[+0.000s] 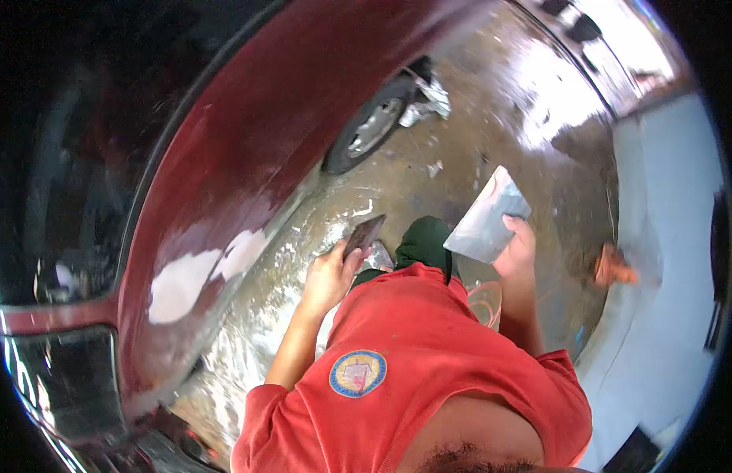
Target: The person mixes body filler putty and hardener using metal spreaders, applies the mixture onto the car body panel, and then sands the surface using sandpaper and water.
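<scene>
My left hand (pixel 326 277) is closed on a dark flat tool (pixel 364 236), its fingers wrapped round the lower end. In my right hand (pixel 517 246) is a flat, silvery-grey plate (pixel 486 221), gripped at its lower right edge with the thumb on top. A pinkish patch marks the plate's upper tip. The two held things are apart, in front of my body. To the left stands a dark red vehicle (pixel 248 118), with pale, smooth patches (pixel 181 285) on its lower side panel. Neither hand touches the vehicle.
The vehicle's wheel (pixel 375 130) is ahead, with crumpled silvery material (pixel 429 102) beside it. Under me the floor (pixel 492 94) looks wet and stained. An orange object (pixel 614 266) lies by the pale blue wall (pixel 673 181) at right. A thin orange hose (pixel 486 293) shows beside my body.
</scene>
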Demonstrator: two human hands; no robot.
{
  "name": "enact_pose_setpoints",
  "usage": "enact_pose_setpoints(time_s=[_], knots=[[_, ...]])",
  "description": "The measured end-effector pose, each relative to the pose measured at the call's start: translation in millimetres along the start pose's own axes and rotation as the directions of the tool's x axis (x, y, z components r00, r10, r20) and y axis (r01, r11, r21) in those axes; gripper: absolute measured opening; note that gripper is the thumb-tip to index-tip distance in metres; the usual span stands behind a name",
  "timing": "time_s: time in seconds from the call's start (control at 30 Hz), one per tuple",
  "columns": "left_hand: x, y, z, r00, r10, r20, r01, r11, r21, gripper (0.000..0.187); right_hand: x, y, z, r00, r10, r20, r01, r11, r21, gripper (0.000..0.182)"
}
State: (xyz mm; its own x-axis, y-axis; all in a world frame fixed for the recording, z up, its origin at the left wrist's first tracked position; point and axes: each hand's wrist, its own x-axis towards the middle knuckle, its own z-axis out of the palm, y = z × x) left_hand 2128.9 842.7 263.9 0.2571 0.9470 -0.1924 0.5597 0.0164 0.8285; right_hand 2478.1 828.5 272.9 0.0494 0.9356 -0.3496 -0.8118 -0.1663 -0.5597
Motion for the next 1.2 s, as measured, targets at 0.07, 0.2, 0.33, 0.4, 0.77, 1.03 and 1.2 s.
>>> enact_pose_setpoints(time_s=[0.07,0.2,0.33,0.4,0.77,1.03,1.2], knots=[[3,-21,6,0.992,-0.013,-0.123,0.025,0.995,0.099,0.028,41,-3,21,0.989,0.138,0.046,-0.136,0.989,-0.055,0.054],[7,-10,4,0.926,-0.142,-0.351,0.192,0.975,0.11,0.027,136,-2,63,0.866,0.446,0.228,-0.386,0.884,-0.265,0.055],[4,27,17,0.675,-0.462,-0.575,0.468,0.871,-0.149,0.032,214,9,122,0.619,0.71,0.336,-0.472,0.678,-0.564,0.056],[-2,20,48,0.488,-0.558,-0.672,0.47,0.816,-0.337,0.034,233,22,156,0.478,0.809,0.341,-0.491,0.568,-0.66,0.053],[-41,-37,203,-0.343,-0.86,-0.377,-0.677,0.505,-0.536,0.037,160,200,256,-0.182,0.98,0.08,-0.284,0.026,-0.958,0.055],[7,-200,296,-0.233,-0.972,0.026,-0.972,0.234,0.027,0.04,0,333,412,-0.367,0.871,0.326,0.501,0.481,-0.719,0.044],[59,-232,326,-0.088,-0.99,0.112,-0.982,0.105,0.158,0.046,-111,401,402,-0.639,0.651,-0.41,0.19,0.65,0.736,0.045]])
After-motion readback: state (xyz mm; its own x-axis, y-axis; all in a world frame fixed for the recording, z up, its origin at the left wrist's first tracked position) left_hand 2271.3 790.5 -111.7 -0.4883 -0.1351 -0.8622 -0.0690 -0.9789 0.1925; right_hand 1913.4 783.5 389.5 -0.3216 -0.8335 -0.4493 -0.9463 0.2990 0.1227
